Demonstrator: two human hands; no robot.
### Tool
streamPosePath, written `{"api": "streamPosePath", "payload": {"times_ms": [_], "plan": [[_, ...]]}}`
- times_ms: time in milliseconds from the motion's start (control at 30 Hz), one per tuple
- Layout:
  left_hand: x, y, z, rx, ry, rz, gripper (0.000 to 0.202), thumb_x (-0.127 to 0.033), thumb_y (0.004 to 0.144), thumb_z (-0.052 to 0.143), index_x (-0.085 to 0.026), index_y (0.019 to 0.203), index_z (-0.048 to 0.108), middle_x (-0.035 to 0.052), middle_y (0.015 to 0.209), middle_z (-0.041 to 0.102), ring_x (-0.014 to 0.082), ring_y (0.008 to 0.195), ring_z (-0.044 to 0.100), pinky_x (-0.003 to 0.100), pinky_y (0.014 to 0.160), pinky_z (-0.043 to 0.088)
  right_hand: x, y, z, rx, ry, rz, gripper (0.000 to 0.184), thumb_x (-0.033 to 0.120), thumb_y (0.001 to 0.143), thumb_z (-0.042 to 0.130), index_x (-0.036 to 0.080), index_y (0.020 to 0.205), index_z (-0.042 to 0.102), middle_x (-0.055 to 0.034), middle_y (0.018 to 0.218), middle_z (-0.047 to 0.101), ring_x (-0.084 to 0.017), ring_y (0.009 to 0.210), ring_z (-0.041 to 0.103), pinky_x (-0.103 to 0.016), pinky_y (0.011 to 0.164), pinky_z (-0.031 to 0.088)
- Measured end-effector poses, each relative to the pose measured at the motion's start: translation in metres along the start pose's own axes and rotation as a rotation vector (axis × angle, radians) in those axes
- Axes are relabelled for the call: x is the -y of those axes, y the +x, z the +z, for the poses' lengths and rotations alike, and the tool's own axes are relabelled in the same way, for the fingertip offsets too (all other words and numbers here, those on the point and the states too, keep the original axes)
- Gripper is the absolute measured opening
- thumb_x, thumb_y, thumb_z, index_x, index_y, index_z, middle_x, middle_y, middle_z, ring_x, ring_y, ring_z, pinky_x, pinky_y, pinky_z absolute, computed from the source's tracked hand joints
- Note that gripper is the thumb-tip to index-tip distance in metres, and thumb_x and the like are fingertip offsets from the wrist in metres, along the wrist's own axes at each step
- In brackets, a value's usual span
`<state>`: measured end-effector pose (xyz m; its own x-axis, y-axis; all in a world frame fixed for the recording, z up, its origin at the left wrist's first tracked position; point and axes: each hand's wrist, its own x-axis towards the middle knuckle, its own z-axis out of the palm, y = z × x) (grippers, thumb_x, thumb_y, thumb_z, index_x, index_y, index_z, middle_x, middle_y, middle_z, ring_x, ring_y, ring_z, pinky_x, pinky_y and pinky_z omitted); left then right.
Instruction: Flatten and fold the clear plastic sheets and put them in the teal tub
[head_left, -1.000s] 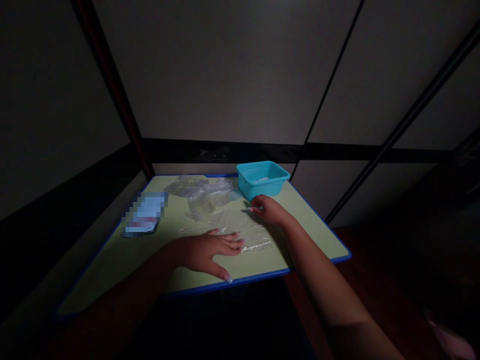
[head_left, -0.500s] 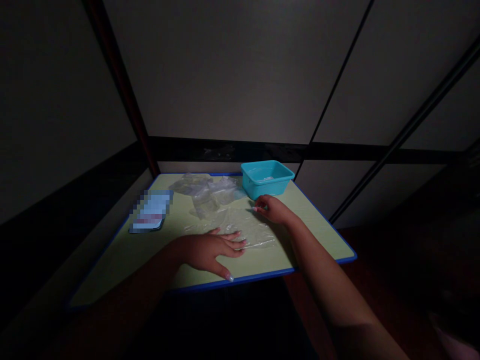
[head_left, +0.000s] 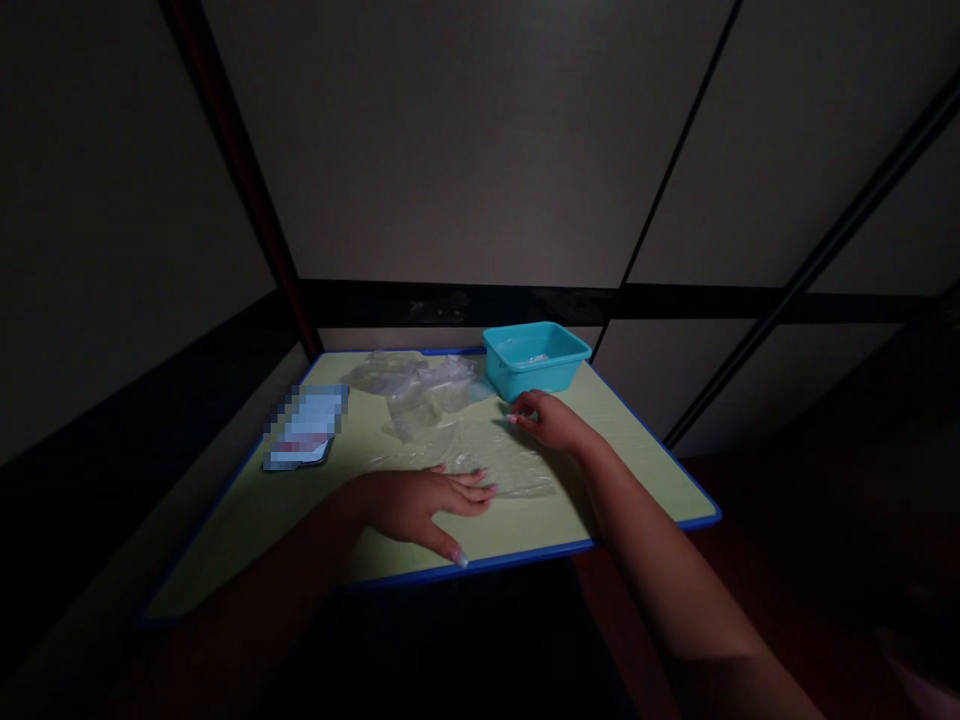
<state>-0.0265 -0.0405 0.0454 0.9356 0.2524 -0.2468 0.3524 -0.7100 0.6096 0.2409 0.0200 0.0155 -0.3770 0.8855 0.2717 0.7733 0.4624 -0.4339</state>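
Observation:
A clear plastic bag [head_left: 487, 455] lies flat on the pale green table [head_left: 622, 440] with a blue edge. My left hand [head_left: 424, 505] rests flat on the bag's near left corner, fingers stretched out and together. My right hand [head_left: 551, 420] is at the bag's far right corner, fingers curled and pinching the plastic edge. Both forearms reach in from the bottom of the view.
A pile of crumpled clear bags [head_left: 412, 385] lies at the back of the table. A teal plastic tub [head_left: 536, 360] stands at the back right. A blurred flat card or packet [head_left: 304, 430] lies at the left. Dark walls and metal frame bars surround the table.
The hands have barely moved on the bag; the view has shifted slightly.

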Motion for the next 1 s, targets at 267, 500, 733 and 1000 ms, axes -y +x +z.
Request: {"api": "streamPosePath", "payload": {"times_ms": [267, 500, 733, 1000], "plan": [[0.005, 0.001, -0.005, -0.081, -0.086, 0.072, 0.062, -0.040, 0.083, 0.060, -0.014, 0.136, 0.041, 0.0131, 0.146, 0.027, 0.0219, 0.138, 0.019, 0.035, 0.111, 0.017, 0.021, -0.005, -0.007, 0.119, 0.417, -0.063, 0.032, 0.043, 0.084, 0.051, 0.014, 0.086, 0.062, -0.0051, 0.081, 0.063, -0.016, 0.076, 0.056, -0.026, 0.067, 0.042], [0.006, -0.001, -0.009, -0.140, -0.167, 0.060, 0.058, -0.038, 0.086, 0.056, -0.016, 0.137, 0.040, 0.0108, 0.147, 0.026, 0.0203, 0.137, 0.021, 0.033, 0.111, 0.017, 0.031, -0.008, -0.013, 0.336, 0.695, -0.109, 0.035, 0.045, 0.074, 0.065, 0.014, 0.088, 0.063, -0.0045, 0.085, 0.063, -0.015, 0.079, 0.056, -0.029, 0.075, 0.043], [0.007, 0.002, -0.009, -0.157, -0.184, 0.040, 0.056, -0.036, 0.086, 0.056, -0.015, 0.136, 0.042, 0.0107, 0.147, 0.028, 0.0205, 0.136, 0.023, 0.033, 0.111, 0.016, 0.040, -0.013, -0.015, 0.424, 0.559, -0.224, 0.034, 0.038, 0.066, 0.075, 0.014, 0.086, 0.061, -0.0024, 0.084, 0.061, -0.015, 0.080, 0.053, -0.028, 0.074, 0.042], [0.007, 0.002, -0.012, -0.176, -0.215, 0.053, 0.051, -0.033, 0.088, 0.053, -0.022, 0.137, 0.041, 0.0044, 0.149, 0.025, 0.0196, 0.138, 0.019, 0.033, 0.112, 0.013, 0.047, -0.016, -0.014, 0.341, 0.402, -0.219, 0.026, 0.030, 0.066, 0.073, 0.015, 0.083, 0.060, -0.0008, 0.080, 0.059, -0.014, 0.074, 0.051, -0.024, 0.067, 0.040]]}}
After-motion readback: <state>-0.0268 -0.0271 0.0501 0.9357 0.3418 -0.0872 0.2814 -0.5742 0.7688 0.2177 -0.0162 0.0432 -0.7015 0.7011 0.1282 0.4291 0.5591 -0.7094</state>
